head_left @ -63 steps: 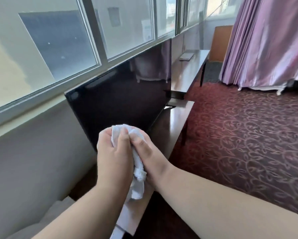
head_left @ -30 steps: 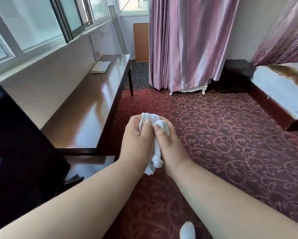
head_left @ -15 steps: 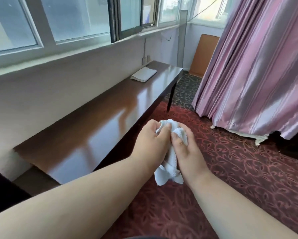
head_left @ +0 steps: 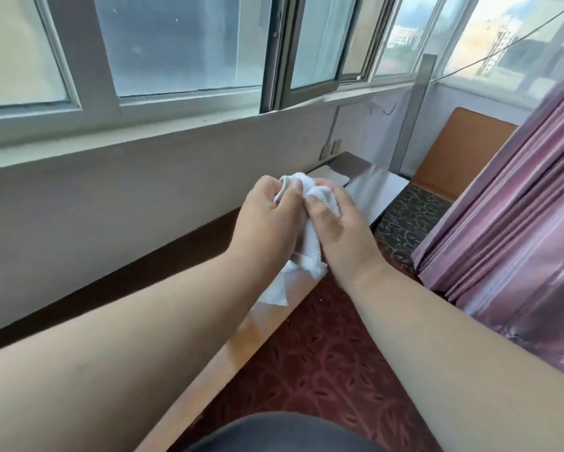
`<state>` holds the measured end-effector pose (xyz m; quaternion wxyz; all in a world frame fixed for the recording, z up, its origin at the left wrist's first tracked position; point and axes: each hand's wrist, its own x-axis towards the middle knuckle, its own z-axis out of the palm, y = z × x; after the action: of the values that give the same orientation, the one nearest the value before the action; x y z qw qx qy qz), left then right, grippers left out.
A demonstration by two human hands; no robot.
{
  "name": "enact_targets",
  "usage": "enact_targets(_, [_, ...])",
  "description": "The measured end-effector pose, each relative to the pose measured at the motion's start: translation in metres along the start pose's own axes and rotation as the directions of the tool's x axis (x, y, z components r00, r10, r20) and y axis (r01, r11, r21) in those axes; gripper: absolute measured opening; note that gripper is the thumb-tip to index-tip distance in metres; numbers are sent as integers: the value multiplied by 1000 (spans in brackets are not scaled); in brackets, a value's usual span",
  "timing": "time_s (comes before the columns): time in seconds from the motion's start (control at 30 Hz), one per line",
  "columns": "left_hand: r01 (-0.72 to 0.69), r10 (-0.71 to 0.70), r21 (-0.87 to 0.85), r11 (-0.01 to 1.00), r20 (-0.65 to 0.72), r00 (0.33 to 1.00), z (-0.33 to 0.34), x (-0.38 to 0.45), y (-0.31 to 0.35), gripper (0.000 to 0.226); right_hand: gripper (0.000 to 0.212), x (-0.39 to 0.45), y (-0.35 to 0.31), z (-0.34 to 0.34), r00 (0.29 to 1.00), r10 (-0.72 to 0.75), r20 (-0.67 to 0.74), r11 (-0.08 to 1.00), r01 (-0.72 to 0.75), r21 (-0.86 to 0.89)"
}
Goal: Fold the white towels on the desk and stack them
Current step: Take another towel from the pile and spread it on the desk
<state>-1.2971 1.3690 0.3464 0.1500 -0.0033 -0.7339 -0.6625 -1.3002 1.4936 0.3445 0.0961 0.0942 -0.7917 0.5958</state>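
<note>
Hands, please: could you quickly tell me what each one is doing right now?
Left hand: closed, gripping the crumpled white terry towel.
Right hand: closed, gripping the same towel.

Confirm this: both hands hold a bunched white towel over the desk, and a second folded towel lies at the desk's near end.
One thing is wrong: the folded towel lies at the desk's far end, beyond the hands, as the head view shows. The left hand and right hand do hold the bunched towel.
</note>
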Motion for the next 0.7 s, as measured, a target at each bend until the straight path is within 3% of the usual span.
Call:
enact_targets(0.17, [-68,70,28,997,-70,995,-5,99,-8,32,50,110,3,22,997,-64,45,998,64,-7])
enact_targets(0.3, [-44,51,80,996,-83,995,-21,158,-40,23,53,169,30,57,988,-106,109,994,107,-7])
enact_targets(0.4, [132,-122,98,986,-103,987,-32,184,-95,16,56,189,82,94,988,-41,149,991,59,-119])
enact_targets(0.47, [351,-329,198,915,-136,934,-38,188,-149,15,58,190,125,123,948,168,270,966,-104,-235])
enact_targets(0.53, [556,-528,244,795,-174,831,-42,185,-202,21,57,184,165,150,790,430,437,890,-288,-354])
enact_targets(0.57, [628,-597,239,741,-195,778,-45,184,-224,25,54,183,183,158,694,513,505,845,-304,-441])
enact_targets(0.7, [762,-668,372,530,-370,645,-57,179,-276,27,53,203,233,153,305,548,779,826,-52,-561])
